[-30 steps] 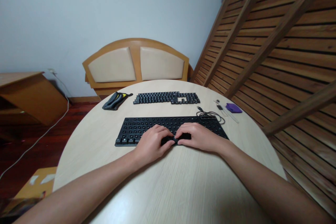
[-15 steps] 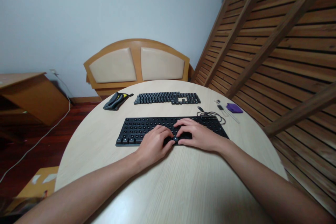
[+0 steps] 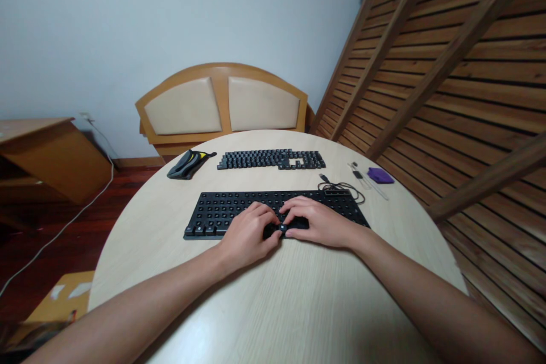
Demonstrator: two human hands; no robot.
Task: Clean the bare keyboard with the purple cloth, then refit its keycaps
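A black keyboard (image 3: 222, 201) lies in front of me, most of its key positions bare of caps. Several caps sit along its bottom row at the left. Between my two hands is a small black keycap (image 3: 282, 228) with a light mark on it, at the keyboard's front edge. My left hand (image 3: 252, 228) is curled, its thumb and forefinger closed at the cap's left side. From the right, my right hand (image 3: 318, 222) pinches at the same cap with bent fingers. The hands hide the middle of the keyboard.
Loose keycaps (image 3: 256, 158) lie in rows behind the keyboard. A black and yellow glove-like item (image 3: 190, 164) is at the left. Near the right edge are a coiled USB cable (image 3: 358, 194), a purple cloth (image 3: 380, 176) and thin tools (image 3: 377, 186) on the round table (image 3: 273, 307).
The keyboard has shifted slightly to the left and towards me, its cable moving along. Both hands have moved a little left with the keycap between them.
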